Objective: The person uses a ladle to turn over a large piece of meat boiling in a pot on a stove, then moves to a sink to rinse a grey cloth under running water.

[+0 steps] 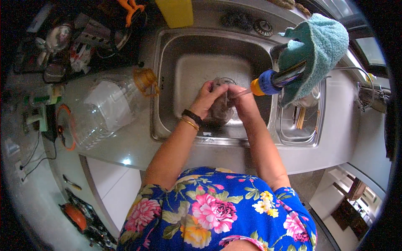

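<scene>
Over the basin of a stainless steel sink (185, 69), my left hand (209, 97) and my right hand (241, 95) are close together. Both are on a wet, greyish, translucent object (223, 106), whose kind I cannot tell. Its lower end hangs down between my wrists. From the blue and orange tap nozzle (265, 83), at the right, a thin stream of water runs onto my right hand. A teal cloth (317, 56) is draped over the tap. The fingertips are partly hidden behind the hands and the object.
On the counter left of the sink lies a large clear plastic container (103, 109) beside an amber plastic cup (146, 82). To the right, a wire basket (309, 124) with chopsticks sits in the small basin. A sink strainer (263, 27) and a yellow container (176, 12) stand behind.
</scene>
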Tool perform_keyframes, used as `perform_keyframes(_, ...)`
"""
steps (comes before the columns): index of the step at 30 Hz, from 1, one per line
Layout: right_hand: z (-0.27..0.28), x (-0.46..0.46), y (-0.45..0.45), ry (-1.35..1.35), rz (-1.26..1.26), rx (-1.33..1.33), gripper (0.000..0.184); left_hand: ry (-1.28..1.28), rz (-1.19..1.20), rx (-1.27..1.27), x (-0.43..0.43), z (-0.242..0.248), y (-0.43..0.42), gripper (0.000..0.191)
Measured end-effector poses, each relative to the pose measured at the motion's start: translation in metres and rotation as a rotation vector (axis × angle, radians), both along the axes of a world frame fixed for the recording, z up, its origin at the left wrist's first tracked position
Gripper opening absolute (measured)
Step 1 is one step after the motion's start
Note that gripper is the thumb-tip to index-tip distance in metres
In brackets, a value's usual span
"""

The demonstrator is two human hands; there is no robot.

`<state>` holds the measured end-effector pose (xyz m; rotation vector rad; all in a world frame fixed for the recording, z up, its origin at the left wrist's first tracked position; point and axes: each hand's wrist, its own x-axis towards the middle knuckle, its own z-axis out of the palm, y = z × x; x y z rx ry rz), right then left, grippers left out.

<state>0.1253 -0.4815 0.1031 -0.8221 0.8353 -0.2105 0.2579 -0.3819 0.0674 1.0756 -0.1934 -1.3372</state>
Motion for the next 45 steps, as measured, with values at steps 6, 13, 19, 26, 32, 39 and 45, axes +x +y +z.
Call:
perform_keyframes(6,-0.036,-0.016,-0.018,-0.159,-0.582,0.049,0.022,-0.688,-0.097,0.162,0.023,-0.042,0.014,0.035)
perform_keyframes(13,-0.023,-0.007,0.004,0.204,0.009,-0.382,0.058,0.048,0.167,0.045,0.016,-0.017,0.014,0.032)
perform_keyframes(19,-0.034,-0.021,-0.033,0.245,-0.042,-0.356,0.041,-0.158,0.013,0.057,0.022,-0.001,0.017,0.031)
perform_keyframes(26,-0.017,0.018,0.007,0.244,-0.092,-0.563,0.026,0.44,0.213,-0.158,0.006,-0.014,0.0,0.029)
perform_keyframes(32,0.036,0.048,0.078,0.262,0.281,-1.55,0.025,0.608,-0.015,-0.406,-0.02,-0.059,0.005,0.033)
perform_keyframes(39,-0.052,0.036,0.018,0.421,0.081,-1.887,0.029,0.358,0.13,-0.119,-0.023,-0.067,-0.008,0.035)
perform_keyframes(45,-0.082,0.017,-0.015,0.477,-0.064,-1.123,0.035,0.491,0.143,0.248,-0.024,0.021,-0.017,0.049)
